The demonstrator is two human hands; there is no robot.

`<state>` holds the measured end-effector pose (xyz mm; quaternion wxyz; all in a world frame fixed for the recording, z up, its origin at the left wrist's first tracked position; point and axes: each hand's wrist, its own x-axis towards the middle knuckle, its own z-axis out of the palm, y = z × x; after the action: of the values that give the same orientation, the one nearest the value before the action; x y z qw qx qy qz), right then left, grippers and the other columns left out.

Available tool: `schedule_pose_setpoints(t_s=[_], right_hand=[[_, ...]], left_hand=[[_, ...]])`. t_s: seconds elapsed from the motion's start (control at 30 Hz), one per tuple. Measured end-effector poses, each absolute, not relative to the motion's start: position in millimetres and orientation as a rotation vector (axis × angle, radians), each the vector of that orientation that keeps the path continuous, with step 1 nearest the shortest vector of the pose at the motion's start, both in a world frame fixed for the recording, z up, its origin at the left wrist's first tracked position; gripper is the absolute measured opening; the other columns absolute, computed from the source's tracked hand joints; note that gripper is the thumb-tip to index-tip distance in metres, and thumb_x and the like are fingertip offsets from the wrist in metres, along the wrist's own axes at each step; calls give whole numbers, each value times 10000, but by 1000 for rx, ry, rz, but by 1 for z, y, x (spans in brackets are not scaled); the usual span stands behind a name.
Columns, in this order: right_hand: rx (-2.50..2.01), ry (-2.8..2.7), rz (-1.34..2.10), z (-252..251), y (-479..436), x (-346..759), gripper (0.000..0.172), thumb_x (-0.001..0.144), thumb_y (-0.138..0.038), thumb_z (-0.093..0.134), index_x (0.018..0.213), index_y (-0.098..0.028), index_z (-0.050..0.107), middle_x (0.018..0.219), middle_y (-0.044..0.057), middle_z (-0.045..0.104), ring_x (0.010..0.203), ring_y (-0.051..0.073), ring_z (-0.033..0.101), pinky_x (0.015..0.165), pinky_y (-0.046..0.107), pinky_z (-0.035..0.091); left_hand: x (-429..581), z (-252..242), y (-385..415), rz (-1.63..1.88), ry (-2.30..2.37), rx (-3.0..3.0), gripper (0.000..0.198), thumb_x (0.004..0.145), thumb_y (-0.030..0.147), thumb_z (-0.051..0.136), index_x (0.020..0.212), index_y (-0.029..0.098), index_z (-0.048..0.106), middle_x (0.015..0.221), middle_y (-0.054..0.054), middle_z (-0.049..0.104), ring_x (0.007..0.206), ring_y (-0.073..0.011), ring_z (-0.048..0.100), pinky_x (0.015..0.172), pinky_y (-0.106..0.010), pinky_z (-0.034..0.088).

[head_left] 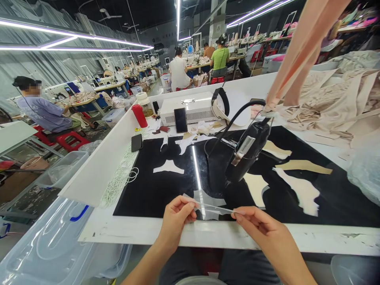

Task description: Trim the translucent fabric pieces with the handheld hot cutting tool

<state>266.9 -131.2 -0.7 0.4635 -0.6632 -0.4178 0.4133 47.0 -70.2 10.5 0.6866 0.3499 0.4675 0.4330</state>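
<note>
A thin, translucent strip (214, 207) is stretched nearly level between my two hands, over the near edge of a glossy black mat (142, 198). My left hand (178, 215) pinches its left end between thumb and fingers. At the other end, my right hand (261, 226) grips it the same way. Just beyond the strip, a greyish see-through cut piece (209, 197) lies on the mat, partly hidden by it. A small white curved fabric piece (168, 167) rests farther off to the left. Cream fabric pieces (255, 190) lie to the right.
A black corded tool (247, 148) stands or hangs over the mat, with peach fabric (299, 59) above it. Pale green cord loops (118, 184) lie left, near a dark phone (137, 143). Behind are a white box (190, 109) and a red cup (139, 116). Several people sit farther away.
</note>
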Motion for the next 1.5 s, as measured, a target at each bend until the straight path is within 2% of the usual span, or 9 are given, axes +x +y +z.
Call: schedule_pose_setpoints(t_s=[0.13, 0.3, 0.5, 0.63, 0.87, 1.07, 1.3, 1.4, 1.5], right_hand=[[-1745, -1177, 872, -10, -135, 276, 332, 802, -566, 662, 883, -263, 769, 886, 35, 766, 806, 204, 699, 693, 233, 562], [-1721, -1399, 667, -5, -136, 277, 375, 828, -522, 659, 1146, -334, 724, 1182, 43, 721, 952, 231, 699, 403, 195, 468], [-1455, -1676, 636, 13, -125, 250, 252, 861, -470, 674, 1066, -344, 747, 1051, 22, 749, 996, 235, 680, 841, 323, 569], [-1474, -1474, 924, 9, -119, 241, 248, 890, -477, 625, 829, -275, 755, 759, 8, 704, 692, 171, 622, 635, 251, 503], [-1337, -887, 1210, 9, -125, 230, 332, 812, -542, 714, 829, -210, 708, 670, 2, 649, 618, 125, 534, 595, 208, 474], [-1389, -754, 1288, -1, -135, 235, 384, 774, -554, 747, 900, -193, 717, 800, 50, 718, 701, 166, 630, 674, 251, 557], [-1610, -835, 794, 1, -138, 254, 465, 832, -614, 648, 1131, -258, 642, 1130, 57, 730, 1015, 208, 680, 932, 287, 533], [-1528, -1088, 880, 11, -136, 239, 389, 935, -568, 517, 1181, -284, 619, 1272, 50, 662, 1195, 210, 604, 1037, 307, 462], [-1403, -1242, 1090, 12, -128, 228, 357, 954, -544, 492, 1131, -259, 614, 1176, 64, 669, 1117, 208, 631, 950, 298, 506]], left_hand=[[49, 16, -72, 957, 1040, 860, 244, 759, 356, 789, 807, 141, 685, 799, -27, 689, 604, -69, 550, 612, -198, 450], [49, 28, -73, 802, 1039, 1099, 149, 799, 271, 721, 794, 128, 679, 735, -31, 684, 591, -79, 541, 618, -211, 450], [52, 27, -72, 682, 972, 1266, 130, 819, 258, 697, 808, 130, 680, 744, -36, 671, 623, -97, 543, 607, -218, 440], [52, 26, -72, 760, 954, 1305, 174, 854, 289, 689, 956, 149, 694, 847, -37, 654, 759, -124, 565, 692, -230, 468], [59, 24, -84, 716, 820, 1097, 353, 761, 334, 820, 1025, 151, 672, 1024, -67, 652, 995, -182, 592, 884, -278, 477], [62, 30, -86, 767, 846, 952, 281, 827, 378, 766, 826, 142, 614, 908, -55, 698, 863, -141, 636, 866, -277, 484], [52, 41, -77, 613, 792, 962, 335, 821, 413, 760, 819, 137, 568, 714, -55, 699, 667, -135, 658, 737, -287, 524], [52, 44, -74, 525, 782, 1016, 315, 816, 401, 751, 842, 124, 602, 702, -49, 687, 636, -132, 658, 695, -271, 514], [52, 41, -70, 492, 809, 1040, 325, 807, 413, 742, 874, 116, 626, 696, -38, 675, 597, -119, 637, 661, -261, 505]])
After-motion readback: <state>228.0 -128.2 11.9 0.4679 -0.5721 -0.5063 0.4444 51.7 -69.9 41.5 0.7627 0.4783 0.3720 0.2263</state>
